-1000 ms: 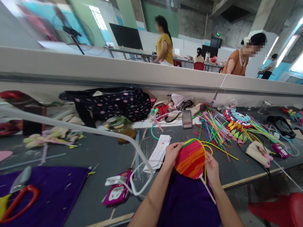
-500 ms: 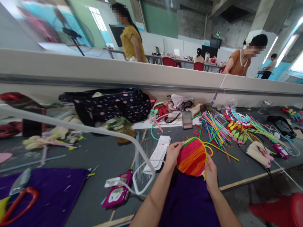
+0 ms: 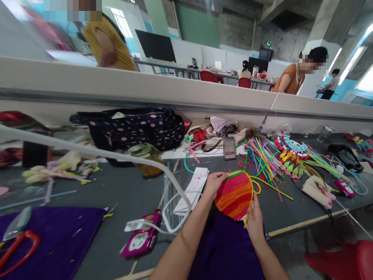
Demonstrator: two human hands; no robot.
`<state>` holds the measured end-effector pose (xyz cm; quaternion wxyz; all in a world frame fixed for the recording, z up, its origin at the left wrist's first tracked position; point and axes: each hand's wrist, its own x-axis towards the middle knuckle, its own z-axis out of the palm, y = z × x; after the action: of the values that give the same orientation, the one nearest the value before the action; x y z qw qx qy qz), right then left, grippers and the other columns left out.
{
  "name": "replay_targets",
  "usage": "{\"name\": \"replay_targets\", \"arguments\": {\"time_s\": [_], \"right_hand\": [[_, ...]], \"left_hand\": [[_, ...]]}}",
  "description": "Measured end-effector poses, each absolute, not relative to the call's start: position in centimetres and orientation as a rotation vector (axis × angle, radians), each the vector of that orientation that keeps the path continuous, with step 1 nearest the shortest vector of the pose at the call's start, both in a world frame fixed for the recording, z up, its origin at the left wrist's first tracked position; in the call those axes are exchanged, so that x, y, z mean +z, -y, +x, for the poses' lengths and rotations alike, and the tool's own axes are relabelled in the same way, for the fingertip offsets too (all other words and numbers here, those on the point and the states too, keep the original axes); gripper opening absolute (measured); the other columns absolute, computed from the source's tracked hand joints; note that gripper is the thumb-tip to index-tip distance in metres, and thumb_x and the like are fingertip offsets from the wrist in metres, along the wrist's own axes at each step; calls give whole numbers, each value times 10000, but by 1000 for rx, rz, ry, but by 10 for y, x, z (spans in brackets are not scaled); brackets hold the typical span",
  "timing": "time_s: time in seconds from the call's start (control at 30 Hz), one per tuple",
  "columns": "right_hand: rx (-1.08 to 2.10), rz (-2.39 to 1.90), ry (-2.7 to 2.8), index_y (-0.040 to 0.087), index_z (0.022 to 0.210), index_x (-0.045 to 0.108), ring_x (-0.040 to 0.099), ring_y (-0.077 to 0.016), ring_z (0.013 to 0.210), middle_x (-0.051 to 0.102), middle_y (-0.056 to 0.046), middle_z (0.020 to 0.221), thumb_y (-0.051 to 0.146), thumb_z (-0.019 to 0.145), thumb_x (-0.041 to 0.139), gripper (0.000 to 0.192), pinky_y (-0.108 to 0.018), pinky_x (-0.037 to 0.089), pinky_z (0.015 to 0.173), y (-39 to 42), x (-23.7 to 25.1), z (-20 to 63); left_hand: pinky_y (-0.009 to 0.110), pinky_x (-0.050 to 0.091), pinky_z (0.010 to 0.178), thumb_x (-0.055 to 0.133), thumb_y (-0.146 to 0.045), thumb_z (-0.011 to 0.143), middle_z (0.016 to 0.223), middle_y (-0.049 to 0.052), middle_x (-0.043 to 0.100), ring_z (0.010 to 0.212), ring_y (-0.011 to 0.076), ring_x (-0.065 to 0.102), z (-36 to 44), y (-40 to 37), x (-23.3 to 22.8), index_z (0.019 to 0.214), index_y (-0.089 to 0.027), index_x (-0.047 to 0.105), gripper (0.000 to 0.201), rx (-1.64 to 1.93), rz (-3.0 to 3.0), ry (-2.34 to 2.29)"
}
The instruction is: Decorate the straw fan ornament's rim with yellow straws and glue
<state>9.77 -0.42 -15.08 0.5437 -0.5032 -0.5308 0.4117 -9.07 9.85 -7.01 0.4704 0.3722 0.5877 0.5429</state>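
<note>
Both my hands hold a round craft piece (image 3: 234, 193) made of red, pink and orange strips, edged with a yellow-green strip. My left hand (image 3: 215, 182) grips its upper left rim. My right hand (image 3: 254, 218) pinches the lower right edge, where the yellow strip hangs down. The piece sits above purple cloth (image 3: 227, 249) over my lap, at the near edge of the grey table (image 3: 122, 194).
Coloured strips (image 3: 262, 159) and a beaded craft (image 3: 293, 149) lie to the right. A phone (image 3: 229, 147), a polka-dot bag (image 3: 134, 126), a jar (image 3: 145, 155), white papers (image 3: 194, 188) and a white cable (image 3: 122, 159) lie ahead. A low partition (image 3: 175, 93) stands behind. People work beyond it.
My right hand slid down the piece's right edge toward its bottom. The person in yellow behind the partition walked to the left. The view shifted slightly.
</note>
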Motion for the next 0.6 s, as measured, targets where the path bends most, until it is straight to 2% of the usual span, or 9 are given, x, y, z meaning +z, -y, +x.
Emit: {"name": "replay_targets", "arguments": {"time_s": [0.13, 0.3, 0.47, 0.6], "right_hand": [[1011, -1210, 1264, 193, 1483, 276, 398, -196, 1345, 396, -89, 1480, 358, 945, 387, 574, -382, 309, 1112, 10, -151, 98], [967, -1245, 1298, 205, 1465, 327, 389, -195, 1350, 401, -73, 1478, 347, 936, 410, 555, -368, 322, 1105, 15, -153, 97], [936, -1261, 1380, 184, 1464, 325, 447, -200, 1310, 452, -102, 1444, 279, 925, 406, 553, -364, 371, 1071, 16, -153, 98], [788, -1356, 1477, 188, 1338, 516, 521, -224, 1230, 561, -116, 1335, 335, 923, 432, 448, -381, 405, 1037, 9, -141, 111]], "left_hand": [[246, 373, 516, 753, -404, 545, 569, 35, 673, 521, 154, 553, -91, -102, -70, 633, -129, 739, 288, 1279, 946, -1432], [242, 352, 521, 736, -393, 557, 564, 34, 664, 533, 148, 537, -93, -105, -70, 624, -127, 745, 275, 1256, 1005, -1424], [241, 365, 544, 718, -397, 577, 576, 31, 670, 556, 151, 543, -96, -105, -68, 625, -132, 746, 271, 1244, 1050, -1406], [241, 365, 536, 710, -409, 590, 584, 37, 673, 554, 153, 540, -97, -103, -66, 630, -130, 746, 284, 1223, 1071, -1392]]}}
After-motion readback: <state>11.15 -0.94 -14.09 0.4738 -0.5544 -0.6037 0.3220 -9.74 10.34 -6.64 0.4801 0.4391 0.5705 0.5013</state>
